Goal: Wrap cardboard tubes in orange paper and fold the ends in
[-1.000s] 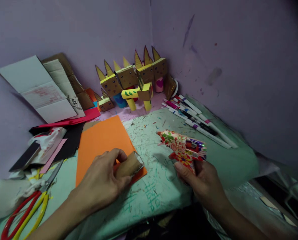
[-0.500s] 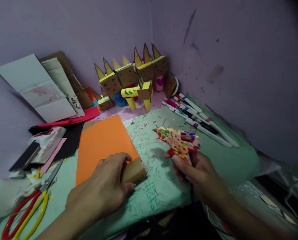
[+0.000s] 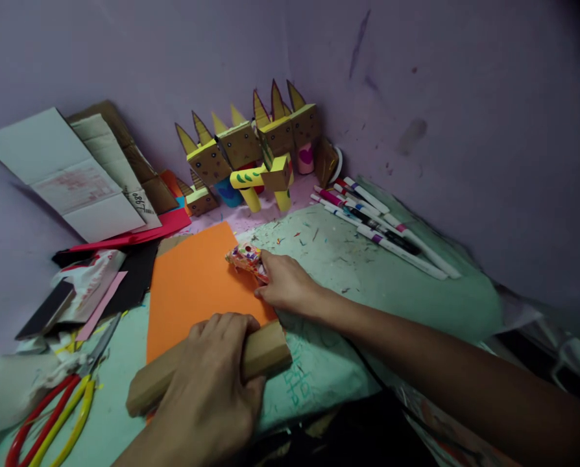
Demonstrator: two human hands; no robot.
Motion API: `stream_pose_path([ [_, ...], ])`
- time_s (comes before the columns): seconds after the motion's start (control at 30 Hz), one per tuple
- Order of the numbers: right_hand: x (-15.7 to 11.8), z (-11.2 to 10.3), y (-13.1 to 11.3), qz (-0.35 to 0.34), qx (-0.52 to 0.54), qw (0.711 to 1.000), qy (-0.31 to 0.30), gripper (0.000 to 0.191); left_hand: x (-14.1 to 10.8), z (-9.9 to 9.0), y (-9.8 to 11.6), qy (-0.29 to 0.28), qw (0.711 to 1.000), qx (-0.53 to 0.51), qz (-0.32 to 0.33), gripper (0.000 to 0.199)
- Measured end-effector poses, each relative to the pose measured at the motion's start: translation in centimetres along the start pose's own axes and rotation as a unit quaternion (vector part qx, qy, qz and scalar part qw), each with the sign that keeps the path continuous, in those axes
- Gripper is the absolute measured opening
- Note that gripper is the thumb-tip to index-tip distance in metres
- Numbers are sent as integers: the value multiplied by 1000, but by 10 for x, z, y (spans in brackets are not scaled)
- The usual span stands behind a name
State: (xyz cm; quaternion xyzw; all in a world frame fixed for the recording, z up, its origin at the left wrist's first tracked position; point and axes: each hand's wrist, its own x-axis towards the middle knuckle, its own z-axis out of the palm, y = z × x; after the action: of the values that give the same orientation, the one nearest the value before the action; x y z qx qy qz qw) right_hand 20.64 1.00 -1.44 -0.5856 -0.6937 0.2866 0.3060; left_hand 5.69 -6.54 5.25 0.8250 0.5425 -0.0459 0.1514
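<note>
My left hand (image 3: 212,376) is wrapped over a folded brown cardboard strip (image 3: 265,350), which lies across the near end of an orange sheet (image 3: 187,285). In my right hand (image 3: 290,282) is a glue gun (image 3: 246,257) covered in a colourful floral pattern, its nozzle pointing left above the orange sheet. The fingers close round its handle, which is partly hidden. A dark cord (image 3: 368,366) trails below my right forearm. Red-and-yellow-handled scissors (image 3: 71,395) lie to the left of my left hand.
Several markers (image 3: 392,233) lie on the right of the green-covered table (image 3: 416,311). Cardboard animal figures (image 3: 251,149) stand at the back by the wall. Folded white cardboard (image 3: 66,181) leans at the left, above red paper (image 3: 163,225) and a black sheet (image 3: 132,279).
My right hand has carried the glue gun left, over the orange sheet. The cardboard strip has been lifted and turned at its near side, showing more of its length under my left hand.
</note>
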Motion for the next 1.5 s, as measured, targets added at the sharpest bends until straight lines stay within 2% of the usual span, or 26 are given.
stream_pose_path([
  [0.2, -4, -1, 1, -3, -4, 1000, 1, 37, 4, -21, -5, 75, 989, -101, -83, 36],
  [0.3, -4, -1, 2, 0, 16, 1000, 7, 37, 12, -24, -5, 39, 988, -112, -104, 37],
  [0.43, -1, -3, 6, 18, 77, 997, 18, 36, 18, -16, -1, -9, 987, -112, -115, 35],
  [0.57, 5, -7, 14, 61, 151, 986, 31, 32, 19, -8, -3, 8, 991, -100, -93, 32],
  [0.7, 9, -9, 18, 77, 181, 980, 44, 31, 21, -3, -8, 8, 996, -59, -66, 35],
  [0.93, 6, -12, 13, 61, 136, 988, 47, 37, 20, 2, -14, 4, 995, -60, -78, 40],
  [1.17, 3, -10, 11, 41, 75, 996, 40, 42, 18, 0, -17, -30, 995, -42, -88, 40],
  [1.5, 2, -7, 8, 22, -1, 999, 37, 34, 17, 1, -15, -44, 994, -54, -86, 41],
])
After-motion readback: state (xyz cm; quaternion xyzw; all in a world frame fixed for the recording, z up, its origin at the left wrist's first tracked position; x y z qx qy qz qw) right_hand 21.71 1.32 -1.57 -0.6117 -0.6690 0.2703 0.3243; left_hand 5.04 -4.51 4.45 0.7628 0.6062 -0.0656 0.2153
